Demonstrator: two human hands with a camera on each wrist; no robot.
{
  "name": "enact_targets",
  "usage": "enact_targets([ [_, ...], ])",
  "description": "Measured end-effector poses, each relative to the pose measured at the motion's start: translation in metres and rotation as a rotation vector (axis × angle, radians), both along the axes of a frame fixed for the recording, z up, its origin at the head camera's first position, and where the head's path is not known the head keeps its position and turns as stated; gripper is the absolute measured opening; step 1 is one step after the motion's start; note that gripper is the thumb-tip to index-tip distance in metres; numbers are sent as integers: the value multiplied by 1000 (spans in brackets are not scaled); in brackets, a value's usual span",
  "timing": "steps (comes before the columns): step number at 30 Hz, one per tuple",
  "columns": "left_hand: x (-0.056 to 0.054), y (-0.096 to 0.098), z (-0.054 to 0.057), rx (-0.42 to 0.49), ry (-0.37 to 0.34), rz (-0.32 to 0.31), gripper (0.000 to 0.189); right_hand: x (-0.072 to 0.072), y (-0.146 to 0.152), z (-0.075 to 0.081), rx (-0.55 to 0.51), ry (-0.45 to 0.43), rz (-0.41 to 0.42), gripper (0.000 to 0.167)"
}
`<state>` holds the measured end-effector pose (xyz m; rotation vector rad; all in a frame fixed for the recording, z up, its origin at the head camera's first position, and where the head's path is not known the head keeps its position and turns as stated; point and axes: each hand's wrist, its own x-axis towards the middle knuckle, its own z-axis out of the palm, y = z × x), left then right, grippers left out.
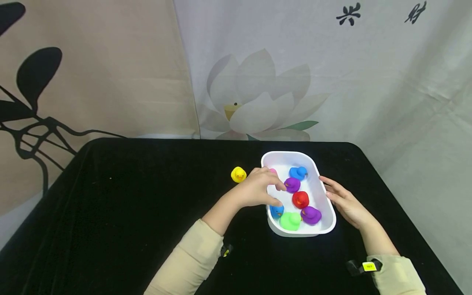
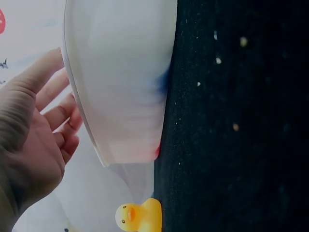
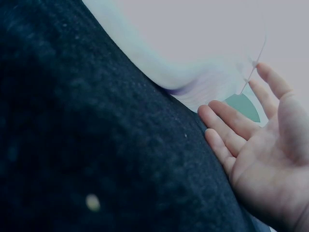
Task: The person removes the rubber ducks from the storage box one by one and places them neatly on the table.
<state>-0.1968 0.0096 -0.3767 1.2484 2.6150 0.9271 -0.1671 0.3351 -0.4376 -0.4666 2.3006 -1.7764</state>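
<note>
A white plastic tub (image 1: 275, 157) holds several rubber ducks: a blue duck (image 1: 298, 173), a purple duck (image 1: 292, 184), a red duck (image 1: 300, 199), a second purple duck (image 1: 311, 215), a green duck (image 1: 290, 221), another blue duck (image 1: 277, 211) and a partly hidden pink one. Over the tub's left rim reaches my left hand (image 1: 259, 186), thumb and fingers apart, with nothing seen between them. My right hand (image 1: 343, 203) lies along the right wall, its fairly straight fingertips (image 3: 260, 67) at the tub's side.
A yellow duck (image 1: 238, 174) stands on the black cloth (image 1: 147, 213) outside the tub, just left of my left hand. Behind the table hangs a pale curtain (image 1: 368, 90) with a printed flower.
</note>
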Motion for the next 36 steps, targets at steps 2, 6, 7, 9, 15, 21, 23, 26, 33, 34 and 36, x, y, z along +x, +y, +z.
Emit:
enact_targets([
  [2,1,2,1,-37,31,6,41,0,0,0,-1,1,0,49],
  [6,5,5,2,-94,69,26,43,0,0,0,3,0,2,49],
  [7,6,5,2,-104,74,29,43,0,0,1,5,-1,2,49],
  [9,8,5,2,-121,79,36,42,0,0,1,8,-3,1,49],
  [15,12,7,0,-142,67,43,40,1,0,1,12,-11,-7,49],
  [21,15,11,-1,-167,41,80,39,1,0,2,10,-14,-10,49],
  [23,16,13,-1,-184,39,91,38,1,-1,2,11,-12,-10,50],
  [26,16,15,-1,-206,37,104,35,1,-1,2,13,-9,-10,50],
  [33,17,18,-1,-218,14,128,29,0,-1,2,23,-9,-13,50],
  [34,18,18,-1,-221,11,132,28,0,-1,2,22,-9,-12,50],
  [36,18,19,-1,-224,8,136,27,0,-1,2,18,-11,-10,50],
])
